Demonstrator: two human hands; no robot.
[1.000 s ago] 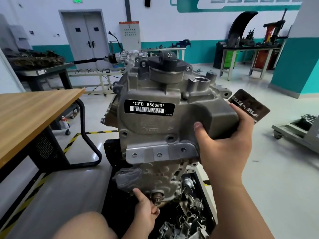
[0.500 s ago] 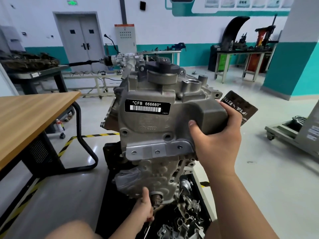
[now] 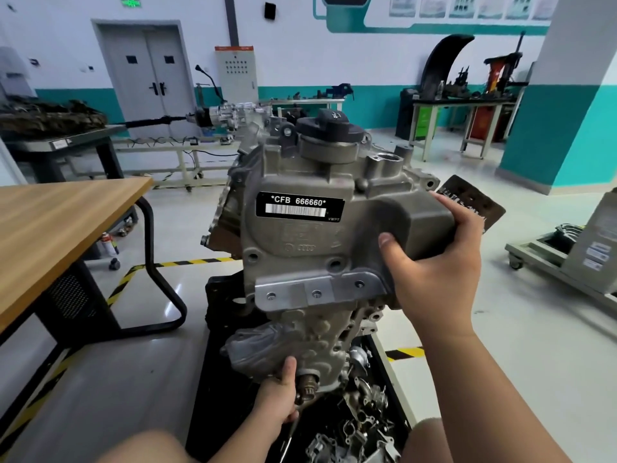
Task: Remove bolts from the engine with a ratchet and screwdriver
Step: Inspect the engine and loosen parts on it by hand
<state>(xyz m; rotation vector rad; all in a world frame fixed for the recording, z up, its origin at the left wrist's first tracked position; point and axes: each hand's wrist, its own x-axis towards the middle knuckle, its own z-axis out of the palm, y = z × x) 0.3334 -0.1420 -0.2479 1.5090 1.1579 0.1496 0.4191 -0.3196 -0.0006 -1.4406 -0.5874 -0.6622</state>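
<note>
Down low, the left hand (image 3: 280, 396) has climbed from beneath the splined stub (image 3: 306, 385) and now has its thumb pressed up against the lower casing just beside it, while the right hand (image 3: 437, 275) has kept its hold higher up. That right hand wraps the dark boxy housing on the engine's (image 3: 300, 248) upper right side, thumb on the front face and fingers over the back, steadying it. The left hand's fingers are curled, and a slim metal shaft (image 3: 289, 436) pokes out below it; it may be a tool in that hand, but I cannot tell whether it is held. The engine itself stands upright on a black tray (image 3: 213, 379) on the floor, near the wooden table (image 3: 60, 222), with loose metal parts (image 3: 364, 429) heaped in the tray at its foot. Three bolts sit seated in the bracket plate (image 3: 300, 294) across the front, and no ratchet is anywhere I can see. By my reckoning little bolt work shows on this face: the person is bracing and positioning the engine, and the loosening itself is yet to be done here.
</note>
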